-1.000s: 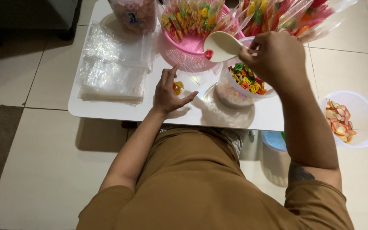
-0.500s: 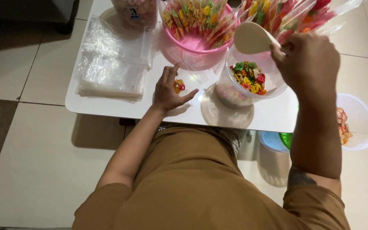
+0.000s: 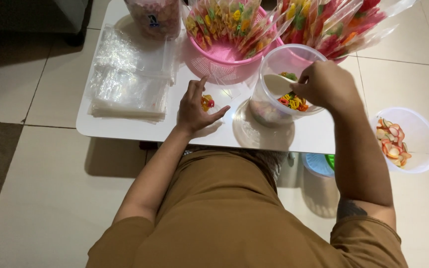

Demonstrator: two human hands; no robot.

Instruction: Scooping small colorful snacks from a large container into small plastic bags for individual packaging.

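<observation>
Two bare hands work over a low white table [image 3: 125,130], seen from a head camera looking down past a brown shirt. Right hand [image 3: 326,85] is closed around the handle of a pale spoon [image 3: 277,84], whose bowl dips inside a clear round tub [image 3: 285,82] of multicoloured crackers [image 3: 294,101]. Left hand [image 3: 194,106] rests on the table beside the tub, fingers curled loosely around a small clear bag [image 3: 219,94] holding a few coloured pieces, thumb stretched out. Behind it stands a pink basket [image 3: 222,54] full of packed bags. At left lies a stack of empty plastic bags [image 3: 127,79]. On the floor at right sits a clear bowl [image 3: 418,134] of pinkish chips.
</observation>
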